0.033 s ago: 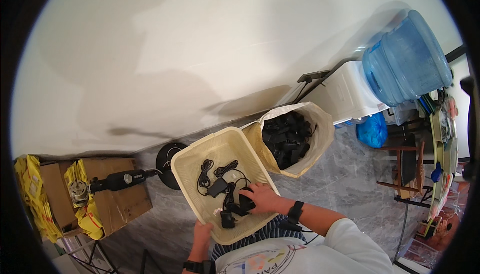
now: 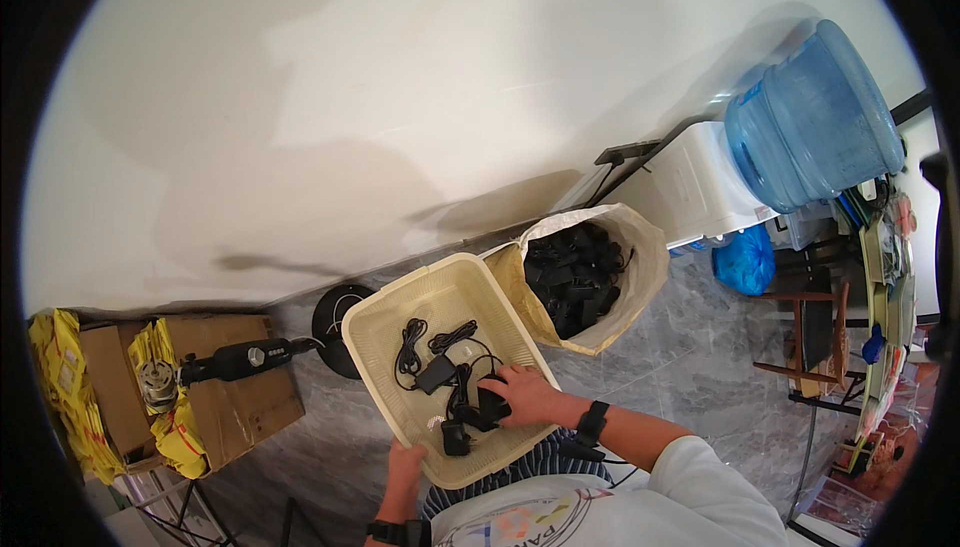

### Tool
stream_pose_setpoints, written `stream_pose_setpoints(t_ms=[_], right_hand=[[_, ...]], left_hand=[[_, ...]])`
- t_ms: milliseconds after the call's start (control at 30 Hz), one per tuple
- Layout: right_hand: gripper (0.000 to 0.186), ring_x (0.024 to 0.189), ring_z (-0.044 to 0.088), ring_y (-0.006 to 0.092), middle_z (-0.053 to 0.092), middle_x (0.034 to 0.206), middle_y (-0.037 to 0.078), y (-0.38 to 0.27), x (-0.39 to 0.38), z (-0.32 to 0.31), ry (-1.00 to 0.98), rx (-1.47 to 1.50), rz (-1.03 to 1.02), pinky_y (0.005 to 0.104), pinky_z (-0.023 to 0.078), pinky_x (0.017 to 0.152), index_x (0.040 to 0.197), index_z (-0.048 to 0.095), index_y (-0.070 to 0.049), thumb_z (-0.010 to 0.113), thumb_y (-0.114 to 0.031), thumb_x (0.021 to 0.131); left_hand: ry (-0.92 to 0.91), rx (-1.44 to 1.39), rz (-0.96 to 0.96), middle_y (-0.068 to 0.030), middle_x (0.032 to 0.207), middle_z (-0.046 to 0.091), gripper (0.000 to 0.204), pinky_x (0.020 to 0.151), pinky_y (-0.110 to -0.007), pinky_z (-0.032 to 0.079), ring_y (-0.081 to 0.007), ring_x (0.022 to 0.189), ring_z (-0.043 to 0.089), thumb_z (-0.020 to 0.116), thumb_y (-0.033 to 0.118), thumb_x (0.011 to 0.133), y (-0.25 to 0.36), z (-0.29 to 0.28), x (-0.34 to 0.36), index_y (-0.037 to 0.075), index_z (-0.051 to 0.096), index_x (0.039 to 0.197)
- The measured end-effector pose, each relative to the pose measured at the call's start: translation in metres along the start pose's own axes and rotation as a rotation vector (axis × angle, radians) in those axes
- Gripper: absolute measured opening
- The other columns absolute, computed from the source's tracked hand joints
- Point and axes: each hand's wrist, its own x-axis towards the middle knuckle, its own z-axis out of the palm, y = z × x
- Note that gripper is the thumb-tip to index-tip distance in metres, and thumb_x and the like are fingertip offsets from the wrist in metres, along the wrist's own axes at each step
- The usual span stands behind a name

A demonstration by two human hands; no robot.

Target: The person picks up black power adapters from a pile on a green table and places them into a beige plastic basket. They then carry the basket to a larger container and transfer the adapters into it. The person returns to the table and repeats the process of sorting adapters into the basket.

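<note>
Presently, nothing has visibly shifted, so black adapters [image 2: 434, 375] remain in the tray [image 2: 425, 299]; left hand [image 2: 404, 467] clamps its near-left corner; right hand [image 2: 526, 394], apart, touches 1 adapter [image 2: 492, 408], grip indeterminate.

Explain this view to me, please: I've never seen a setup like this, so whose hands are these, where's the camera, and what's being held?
There is no robot here, just a person's two bare hands. The view comes from the left of two wide fisheye cameras worn on the head, looking down, so straight edges bend.

The left hand grips the side of a cream, rectangular plastic basket. Inside lie black plastic power adapters with black cables. The right hand reaches in and touches one; whether it grips it, I can't tell.

Just beyond, a whitish woven sack holds a pile of black items. It stands on a grey marbled floor.
</note>
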Motion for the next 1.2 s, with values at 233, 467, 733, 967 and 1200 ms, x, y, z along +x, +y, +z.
stream_pose_setpoints(t_ms=[233, 467, 733, 967, 1200], right_hand=[[0.081, 0.104, 0.050, 0.0269, 0.047, 0.114, 0.011, -0.004, -0.011, -0.032, -0.063, 0.653, -0.035, 0.0357, 0.041, 0.090, 0.135, 0.038, -0.015, 0.077, -0.028, 0.066], [0.086, 0.115, 0.045, 0.0195, 0.045, 0.126, 0.008, -0.024, -0.047, -0.095, -0.194, 1.440, -0.164, 0.0320, 0.035, 0.098, 0.137, 0.035, -0.012, 0.078, -0.034, 0.066], [0.100, 0.120, 0.045, 0.0217, 0.045, 0.131, 0.015, -0.043, -0.065, -0.135, -0.168, 1.680, -0.193, 0.0333, 0.034, 0.101, 0.134, 0.036, 0.001, 0.078, -0.049, 0.058], [0.110, 0.114, 0.053, 0.0245, 0.052, 0.124, 0.018, -0.045, -0.092, -0.162, 0.067, 1.738, -0.034, 0.0347, 0.040, 0.098, 0.127, 0.042, 0.005, 0.077, -0.063, 0.049], [0.109, 0.112, 0.054, 0.0270, 0.054, 0.120, 0.018, 0.004, -0.127, -0.188, 0.472, 1.554, -0.298, 0.0373, 0.042, 0.096, 0.127, 0.040, 0.007, 0.079, -0.059, 0.050]], left_hand=[[0.004, -0.154, 0.070, -0.0119, 0.101, 0.060, 0.051, 0.075, -0.032, 0.049, -0.0253, 0.088, 0.060, 0.047, -0.004, 0.065, -0.004, 0.007, 0.000, -0.007, 0.050, 0.116], [0.049, -0.096, 0.035, -0.0115, 0.103, 0.059, 0.056, 0.074, -0.033, 0.049, -0.0245, 0.088, 0.059, 0.047, -0.002, 0.067, 0.003, 0.012, 0.005, -0.003, 0.045, 0.122], [-0.007, -0.082, 0.066, -0.0116, 0.108, 0.057, 0.057, 0.078, -0.034, 0.049, -0.0251, 0.094, 0.058, 0.045, -0.002, 0.068, -0.004, 0.015, 0.028, -0.002, 0.043, 0.126], [-0.051, -0.094, 0.072, -0.0128, 0.111, 0.056, 0.058, 0.082, -0.036, 0.048, -0.0266, 0.097, 0.058, 0.045, -0.004, 0.069, -0.008, 0.015, 0.042, -0.002, 0.041, 0.127], [0.009, -0.132, 0.016, -0.0116, 0.115, 0.055, 0.063, 0.088, -0.034, 0.045, -0.0251, 0.103, 0.056, 0.043, -0.007, 0.066, -0.011, 0.001, 0.044, 0.000, 0.040, 0.129]])
